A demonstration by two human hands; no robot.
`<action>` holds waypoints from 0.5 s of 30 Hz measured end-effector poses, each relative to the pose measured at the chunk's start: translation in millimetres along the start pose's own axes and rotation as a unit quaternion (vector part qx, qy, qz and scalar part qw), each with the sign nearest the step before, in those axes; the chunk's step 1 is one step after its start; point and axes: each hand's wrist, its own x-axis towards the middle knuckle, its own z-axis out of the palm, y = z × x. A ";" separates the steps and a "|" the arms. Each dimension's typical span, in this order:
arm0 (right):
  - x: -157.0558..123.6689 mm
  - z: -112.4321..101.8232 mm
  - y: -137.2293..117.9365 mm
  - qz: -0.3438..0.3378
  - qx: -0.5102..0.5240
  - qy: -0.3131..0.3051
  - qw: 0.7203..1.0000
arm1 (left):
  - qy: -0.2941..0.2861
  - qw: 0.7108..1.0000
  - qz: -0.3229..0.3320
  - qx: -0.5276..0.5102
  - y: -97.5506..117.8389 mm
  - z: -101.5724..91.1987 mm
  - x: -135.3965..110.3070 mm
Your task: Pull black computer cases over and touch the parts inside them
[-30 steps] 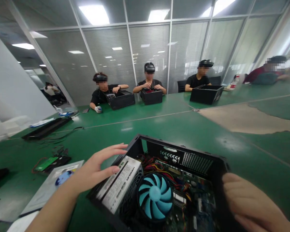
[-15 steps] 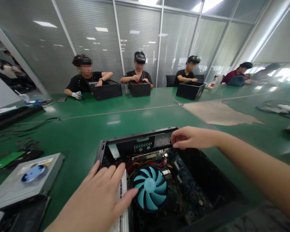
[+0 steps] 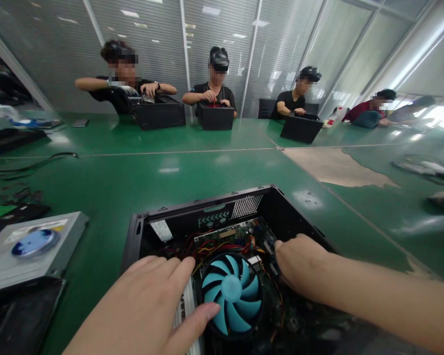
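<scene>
An open black computer case (image 3: 277, 189) lies before me on the green table. Inside it is a cooling fan (image 3: 231, 291) with light-blue blades, right of a silver slotted part. My left hand (image 3: 151, 301) lies over that part, fingers stretched and thumb apart, its thumb tip at the fan's left edge. Over the motherboard (image 3: 240, 230), my right hand (image 3: 303, 264) reaches down into the case with its fingers curled. Its fingertips are mostly hidden, and I cannot see what they hold, if anything. Red and yellow wires run behind the fan.
On the left, a silver disc drive (image 3: 66, 251) with a round blue-and-white object on top lies by a black panel (image 3: 25, 315). Across the table (image 3: 133, 182), several people work at black cases. Bare tan board (image 3: 333, 167) shows toward the right.
My right hand has moved from the case's back wall down toward the motherboard. My left hand stays over the silver part. The view has tilted down, and a co-worker across the table has raised an arm.
</scene>
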 end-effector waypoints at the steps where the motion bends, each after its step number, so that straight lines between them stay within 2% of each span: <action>1: -1.5 -0.7 0.4 0.011 0.011 0.009 1.000 | -0.002 1.000 -0.002 -0.005 0.2 0.2 -0.3; 5: -7.5 -4.8 -1.6 0.053 0.098 0.025 0.993 | -0.005 1.000 -0.004 -0.014 -1.5 3.1 -1.8; 9: -6.7 -9.7 -1.4 0.064 0.124 0.021 0.990 | -0.007 1.000 0.005 -0.020 -3.5 6.4 -2.2; 11: -4.2 -11.3 3.7 0.080 0.140 0.050 0.986 | -0.008 1.000 0.003 -0.024 -4.5 7.2 -2.1; 15: -0.1 -13.7 18.8 0.143 0.181 0.150 0.961 | -0.003 1.000 -0.002 -0.027 -5.5 6.2 -2.1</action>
